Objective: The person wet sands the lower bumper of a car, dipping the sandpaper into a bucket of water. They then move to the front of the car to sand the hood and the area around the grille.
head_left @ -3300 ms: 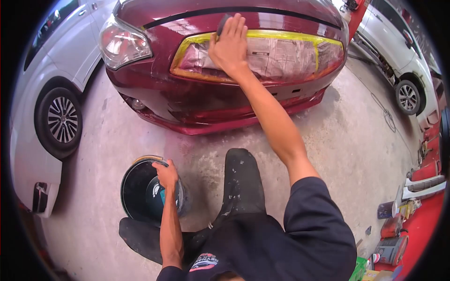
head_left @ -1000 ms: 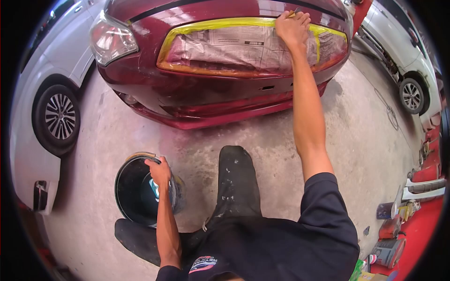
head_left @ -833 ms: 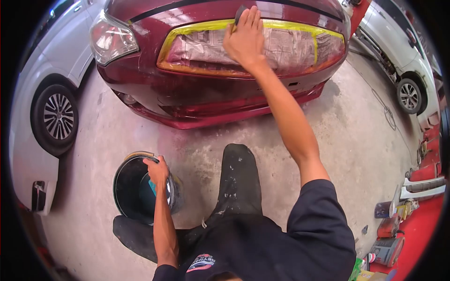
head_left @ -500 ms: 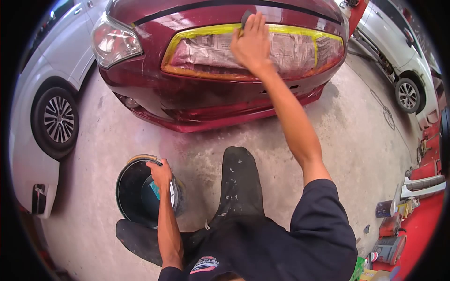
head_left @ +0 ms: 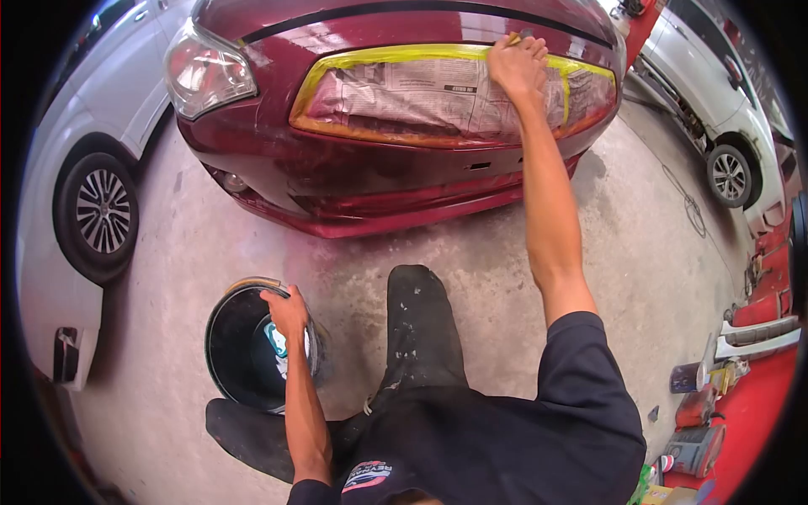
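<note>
A dark red car front [head_left: 337,181] faces me, its grille area covered with newspaper [head_left: 404,97] edged in yellow tape [head_left: 379,55]. On the upper tape edge, right of the middle, my right hand [head_left: 518,67] is closed round a small pad [head_left: 513,39], of which only a bit shows above the fingers. My left hand [head_left: 288,311] grips the rim of a black bucket [head_left: 220,337] beside my leg. Inside the bucket lies something teal and white [head_left: 276,340], partly hidden by my forearm.
A white car [head_left: 50,278] stands at the left and a silver car [head_left: 707,93] at the right. A cable [head_left: 688,202] lies on the floor [head_left: 370,244]. Cans [head_left: 688,377] and tools line the red strip [head_left: 757,421] at the lower right.
My right hand has moved right along the upper tape edge, and its fingers are now curled rather than extended. My left hand stays on the bucket rim.
</note>
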The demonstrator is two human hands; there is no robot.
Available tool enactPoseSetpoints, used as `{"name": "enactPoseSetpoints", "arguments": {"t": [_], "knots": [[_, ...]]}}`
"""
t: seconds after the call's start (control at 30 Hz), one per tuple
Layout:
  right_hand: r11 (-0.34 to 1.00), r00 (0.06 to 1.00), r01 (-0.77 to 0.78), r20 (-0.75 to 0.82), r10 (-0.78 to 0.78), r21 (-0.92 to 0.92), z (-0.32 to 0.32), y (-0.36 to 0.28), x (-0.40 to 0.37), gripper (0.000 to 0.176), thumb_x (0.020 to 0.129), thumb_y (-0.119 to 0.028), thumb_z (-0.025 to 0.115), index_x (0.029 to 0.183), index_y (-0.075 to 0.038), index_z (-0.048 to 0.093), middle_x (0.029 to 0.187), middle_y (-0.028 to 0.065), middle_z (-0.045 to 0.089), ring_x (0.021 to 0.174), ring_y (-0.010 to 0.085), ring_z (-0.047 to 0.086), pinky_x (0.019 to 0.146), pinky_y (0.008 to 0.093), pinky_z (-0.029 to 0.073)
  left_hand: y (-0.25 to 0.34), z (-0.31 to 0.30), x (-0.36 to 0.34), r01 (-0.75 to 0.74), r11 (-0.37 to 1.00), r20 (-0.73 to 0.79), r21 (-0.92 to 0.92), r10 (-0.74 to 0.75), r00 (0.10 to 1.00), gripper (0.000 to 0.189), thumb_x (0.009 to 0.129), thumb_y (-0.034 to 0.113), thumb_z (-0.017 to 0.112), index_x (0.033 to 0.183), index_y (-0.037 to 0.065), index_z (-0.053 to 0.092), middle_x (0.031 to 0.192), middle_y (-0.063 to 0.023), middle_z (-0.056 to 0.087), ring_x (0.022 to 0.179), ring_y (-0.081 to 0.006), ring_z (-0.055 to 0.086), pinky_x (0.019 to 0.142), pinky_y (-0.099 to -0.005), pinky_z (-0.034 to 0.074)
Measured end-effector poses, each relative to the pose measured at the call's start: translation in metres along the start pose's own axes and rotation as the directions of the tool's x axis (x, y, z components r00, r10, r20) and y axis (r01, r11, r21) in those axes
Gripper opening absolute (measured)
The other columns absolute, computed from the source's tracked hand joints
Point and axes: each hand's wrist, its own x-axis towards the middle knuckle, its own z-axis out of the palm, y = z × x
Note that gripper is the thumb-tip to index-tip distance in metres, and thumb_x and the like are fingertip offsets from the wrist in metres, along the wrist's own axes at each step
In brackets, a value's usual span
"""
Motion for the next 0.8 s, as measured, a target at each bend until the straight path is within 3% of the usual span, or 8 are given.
{"name": "enactPoseSetpoints", "arguments": {"t": [0.17, 0.3, 0.33, 0.47, 0.6, 0.67, 0.77, 0.8], "knots": [[0.945, 0.940, 0.327, -0.097, -0.328, -0.031, 0.000, -0.071, -0.070, 0.075, 0.111, -0.041, 0.031, 0.153, 0.021, 0.036, 0.165, 0.0395, 0.034, 0.158, 0.0501, 0.030, 0.131, 0.0543, 0.021, 0.012, -0.012, -0.008, 0.037, 0.998, 0.034, 0.042, -0.039, 0.999, 0.070, 0.096, 0.040, 0.063, 0.143, -0.005, 0.036, 0.128, -0.0398, 0.064, 0.118, -0.0562, 0.065, 0.102, -0.0612, 0.049], [0.997, 0.998, -0.065, 0.017, 0.065, 0.028, 0.025, 0.025, 0.019, 0.076, 0.110, -0.041, 0.031, 0.154, 0.021, 0.034, 0.166, 0.0404, 0.030, 0.158, 0.0501, 0.028, 0.132, 0.0532, 0.020, -0.006, 0.001, 0.002, -0.010, 1.000, -0.017, 0.020, 0.010, 1.000, 0.069, 0.097, 0.041, 0.062, 0.143, -0.003, 0.036, 0.127, -0.0393, 0.065, 0.117, -0.0562, 0.065, 0.101, -0.0618, 0.049], [0.988, 0.990, -0.109, -0.078, 0.118, 0.112, -0.006, -0.007, -0.003, 0.077, 0.110, -0.041, 0.029, 0.155, 0.021, 0.033, 0.165, 0.0419, 0.030, 0.158, 0.0515, 0.028, 0.131, 0.0548, 0.022, -0.002, 0.000, 0.000, 0.003, 1.000, -0.011, 0.016, -0.003, 1.000, 0.068, 0.097, 0.041, 0.062, 0.142, -0.003, 0.036, 0.126, -0.0392, 0.066, 0.117, -0.0563, 0.065, 0.101, -0.0618, 0.049], [0.974, 0.973, 0.226, -0.044, -0.227, -0.029, 0.006, -0.070, -0.062, 0.082, 0.110, -0.046, 0.026, 0.156, 0.022, 0.031, 0.166, 0.0423, 0.028, 0.159, 0.0502, 0.026, 0.131, 0.0545, 0.021, 0.015, -0.009, -0.004, 0.043, 0.998, 0.026, 0.042, -0.044, 0.999, 0.063, 0.097, 0.040, 0.062, 0.136, -0.002, 0.038, 0.125, -0.0388, 0.066, 0.116, -0.0566, 0.065, 0.101, -0.0610, 0.049], [0.993, 0.995, -0.058, 0.081, 0.050, 0.104, -0.025, -0.013, -0.020, 0.083, 0.110, -0.047, 0.025, 0.156, 0.023, 0.030, 0.166, 0.0419, 0.028, 0.159, 0.0498, 0.026, 0.132, 0.0541, 0.022, 0.000, 0.000, 0.000, -0.011, 1.000, -0.023, 0.018, 0.012, 1.000, 0.062, 0.097, 0.039, 0.063, 0.135, -0.002, 0.038, 0.124, -0.0389, 0.066, 0.116, -0.0566, 0.065, 0.100, -0.0616, 0.049], [0.985, 0.986, -0.163, -0.020, 0.164, 0.052, -0.006, 0.005, 0.006, 0.082, 0.110, -0.045, 0.025, 0.156, 0.022, 0.030, 0.165, 0.0422, 0.028, 0.159, 0.0499, 0.027, 0.131, 0.0542, 0.023, 0.002, -0.002, -0.001, 0.011, 1.000, -0.022, 0.029, -0.010, 1.000, 0.062, 0.097, 0.039, 0.063, 0.135, -0.003, 0.038, 0.124, -0.0392, 0.066, 0.115, -0.0566, 0.065, 0.099, -0.0617, 0.049], [0.984, 0.984, 0.179, -0.022, -0.179, -0.019, -0.007, -0.061, -0.057, 0.080, 0.111, -0.044, 0.025, 0.156, 0.022, 0.030, 0.165, 0.0421, 0.030, 0.159, 0.0502, 0.027, 0.131, 0.0541, 0.025, 0.014, -0.008, -0.005, 0.040, 0.998, 0.016, 0.037, -0.041, 0.999, 0.063, 0.097, 0.039, 0.062, 0.136, -0.003, 0.038, 0.124, -0.0391, 0.066, 0.116, -0.0566, 0.065, 0.100, -0.0610, 0.049], [0.980, 0.981, 0.196, -0.004, -0.196, -0.012, -0.012, -0.058, -0.051, 0.079, 0.111, -0.043, 0.025, 0.156, 0.022, 0.030, 0.165, 0.0421, 0.030, 0.158, 0.0503, 0.028, 0.131, 0.0541, 0.026, 0.016, -0.009, -0.005, 0.032, 0.999, 0.020, 0.030, -0.032, 0.999, 0.063, 0.097, 0.039, 0.062, 0.136, -0.003, 0.038, 0.124, -0.0391, 0.066, 0.116, -0.0567, 0.065, 0.100, -0.0610, 0.049]]}}
